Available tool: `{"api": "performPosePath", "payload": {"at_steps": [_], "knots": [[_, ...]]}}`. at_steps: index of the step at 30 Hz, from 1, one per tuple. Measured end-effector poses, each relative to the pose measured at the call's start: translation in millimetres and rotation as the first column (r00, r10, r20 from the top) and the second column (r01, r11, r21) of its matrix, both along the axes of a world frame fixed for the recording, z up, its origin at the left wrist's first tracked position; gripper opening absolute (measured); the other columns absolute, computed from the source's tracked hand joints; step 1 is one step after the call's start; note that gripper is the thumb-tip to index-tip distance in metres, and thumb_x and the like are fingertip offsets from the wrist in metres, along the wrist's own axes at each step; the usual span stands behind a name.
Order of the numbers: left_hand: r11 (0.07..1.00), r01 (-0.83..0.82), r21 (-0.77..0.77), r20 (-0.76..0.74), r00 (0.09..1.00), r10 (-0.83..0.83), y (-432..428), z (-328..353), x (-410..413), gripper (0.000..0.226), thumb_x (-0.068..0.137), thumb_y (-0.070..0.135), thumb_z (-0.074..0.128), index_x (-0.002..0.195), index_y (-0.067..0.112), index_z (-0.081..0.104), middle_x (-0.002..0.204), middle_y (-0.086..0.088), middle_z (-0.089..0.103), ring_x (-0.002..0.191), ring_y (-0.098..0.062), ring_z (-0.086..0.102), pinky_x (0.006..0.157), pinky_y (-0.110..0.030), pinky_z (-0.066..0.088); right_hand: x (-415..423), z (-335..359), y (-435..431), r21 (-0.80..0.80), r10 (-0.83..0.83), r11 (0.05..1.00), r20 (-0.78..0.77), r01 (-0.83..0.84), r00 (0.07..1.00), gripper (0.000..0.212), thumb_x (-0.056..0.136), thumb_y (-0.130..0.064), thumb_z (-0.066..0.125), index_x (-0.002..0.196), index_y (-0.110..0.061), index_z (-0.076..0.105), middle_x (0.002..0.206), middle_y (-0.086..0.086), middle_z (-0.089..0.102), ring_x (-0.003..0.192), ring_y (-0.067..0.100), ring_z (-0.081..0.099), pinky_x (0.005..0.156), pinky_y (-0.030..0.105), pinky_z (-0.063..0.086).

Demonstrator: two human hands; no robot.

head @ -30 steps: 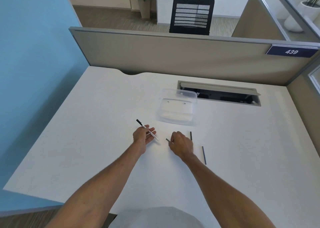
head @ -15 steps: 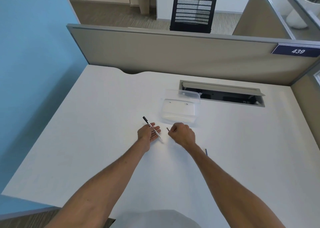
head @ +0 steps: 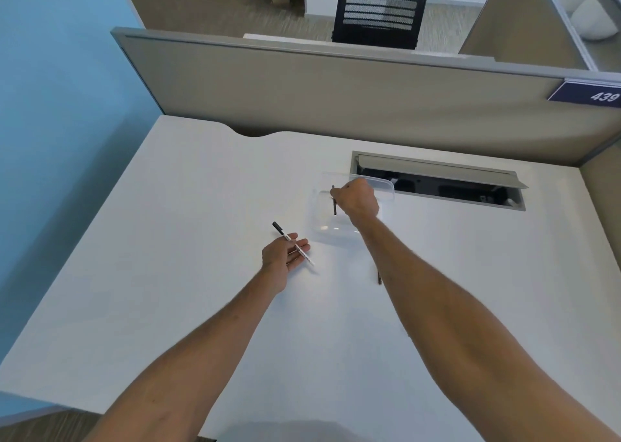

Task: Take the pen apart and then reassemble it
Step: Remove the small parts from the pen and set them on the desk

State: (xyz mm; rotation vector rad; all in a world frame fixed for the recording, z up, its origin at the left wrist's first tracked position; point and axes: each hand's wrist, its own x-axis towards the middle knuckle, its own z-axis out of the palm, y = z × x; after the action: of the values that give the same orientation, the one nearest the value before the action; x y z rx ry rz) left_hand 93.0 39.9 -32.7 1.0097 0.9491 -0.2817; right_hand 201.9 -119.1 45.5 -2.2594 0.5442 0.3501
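Observation:
My left hand lies palm-up on the white desk with a slim white pen barrel across its fingers; the barrel's black end points up-left. My right hand hovers over a clear plastic container, fingers pinched on a short dark pen part that hangs down. Another thin dark pen part lies on the desk, mostly hidden by my right forearm.
A cable-tray opening is cut into the desk behind the container. A grey partition bounds the back, a blue wall the left. A black chair stands beyond the partition.
My right hand has lifted a dark pen part from the desk and moved up-right over the clear container. My left hand stayed put with the barrel.

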Motion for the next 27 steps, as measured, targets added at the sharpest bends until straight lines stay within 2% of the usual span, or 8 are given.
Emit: {"api": "performPosePath", "payload": {"at_steps": [3, 7, 15, 17, 20, 22, 24, 27], "knots": [[1.0, -0.015, -0.023, -0.011, 1.0, 0.015, 2, -5, 2, 0.039, 0.108, 0.002, 0.055, 0.146, -0.005, 0.063, 0.14, -0.029, 0.074, 0.136, -0.041, 0.072, 0.12, -0.048, 0.055, 7, -5, 2, 0.005, -0.024, 1.0, -0.083, 0.024, 0.996, 0.033, 0.095, -0.023, 0.067, 0.122, -0.006, 0.064, 0.113, 0.011, 0.078, 0.106, 0.034, 0.079, 0.096, 0.04, 0.063], [0.998, -0.029, -0.061, -0.012, 1.0, 0.028, 3, -9, 4, 0.04, 0.107, 0.002, 0.057, 0.145, -0.007, 0.063, 0.139, -0.029, 0.074, 0.134, -0.042, 0.073, 0.118, -0.048, 0.057, 10, -13, 8, 0.038, -0.056, 0.997, -0.136, 0.061, 0.989, 0.031, 0.094, -0.017, 0.062, 0.123, -0.008, 0.057, 0.087, 0.003, 0.072, 0.106, 0.031, 0.083, 0.101, 0.044, 0.065], [0.996, -0.036, -0.087, -0.011, 0.999, 0.036, 4, -9, 1, 0.039, 0.108, 0.002, 0.058, 0.146, -0.008, 0.062, 0.14, -0.03, 0.073, 0.136, -0.044, 0.071, 0.113, -0.046, 0.058, 10, -15, 6, 0.122, -0.111, 0.985, -0.106, 0.124, 0.988, 0.044, 0.095, -0.02, 0.065, 0.134, -0.001, 0.06, 0.128, 0.016, 0.077, 0.121, 0.039, 0.076, 0.102, 0.051, 0.065], [0.996, -0.03, -0.085, -0.012, 1.0, 0.029, 2, -7, -2, 0.039, 0.108, 0.002, 0.057, 0.146, -0.008, 0.062, 0.141, -0.03, 0.073, 0.136, -0.044, 0.071, 0.117, -0.048, 0.057, 9, -14, 4, 0.119, -0.117, 0.985, -0.071, 0.125, 0.991, 0.032, 0.096, -0.019, 0.066, 0.122, -0.001, 0.062, 0.125, 0.017, 0.077, 0.121, 0.042, 0.075, 0.099, 0.047, 0.065], [0.997, -0.014, -0.075, -0.007, 1.0, 0.014, -1, -4, -9, 0.039, 0.108, 0.002, 0.057, 0.146, -0.008, 0.062, 0.141, -0.03, 0.072, 0.137, -0.044, 0.071, 0.119, -0.048, 0.056, 5, -7, 2, 0.117, -0.123, 0.986, 0.019, 0.12, 0.992, 0.013, 0.095, -0.015, 0.066, 0.087, -0.005, 0.063, 0.086, 0.009, 0.064, 0.094, 0.044, 0.073, 0.076, 0.04, 0.057], [0.998, -0.002, -0.07, 0.005, 1.0, 0.002, -4, -2, -15, 0.036, 0.109, 0.002, 0.056, 0.143, -0.007, 0.063, 0.142, -0.031, 0.072, 0.138, -0.044, 0.07, 0.12, -0.049, 0.055, -1, -4, -1, 0.115, -0.127, 0.986, 0.083, 0.117, 0.988, 0.034, 0.091, -0.01, 0.064, 0.062, -0.014, 0.046, 0.064, 0.002, 0.047, 0.074, 0.035, 0.052, 0.066, 0.035, 0.044], [0.998, 0.006, -0.062, 0.013, 1.0, -0.005, -6, 1, -21, 0.036, 0.109, 0.002, 0.055, 0.144, -0.007, 0.062, 0.143, -0.031, 0.071, 0.139, -0.044, 0.069, 0.121, -0.049, 0.054, -11, 2, -6, 0.123, -0.133, 0.986, 0.136, 0.117, 0.982, 0.039, 0.088, -0.008, 0.062, 0.058, -0.017, 0.037, 0.059, 0.0, 0.041, 0.069, 0.028, 0.042, 0.066, 0.034, 0.039], [0.998, 0.016, -0.055, 0.016, 1.0, -0.016, -10, 8, -31, 0.033, 0.111, 0.002, 0.052, 0.142, -0.006, 0.062, 0.146, -0.031, 0.069, 0.141, -0.044, 0.068, 0.123, -0.048, 0.052, -31, 10, -18, 0.129, -0.159, 0.982, 0.175, 0.137, 0.972, 0.03, 0.087, -0.011, 0.059, 0.062, -0.017, 0.045, 0.064, 0.001, 0.048, 0.065, 0.026, 0.043, 0.067, 0.033, 0.041]]}}
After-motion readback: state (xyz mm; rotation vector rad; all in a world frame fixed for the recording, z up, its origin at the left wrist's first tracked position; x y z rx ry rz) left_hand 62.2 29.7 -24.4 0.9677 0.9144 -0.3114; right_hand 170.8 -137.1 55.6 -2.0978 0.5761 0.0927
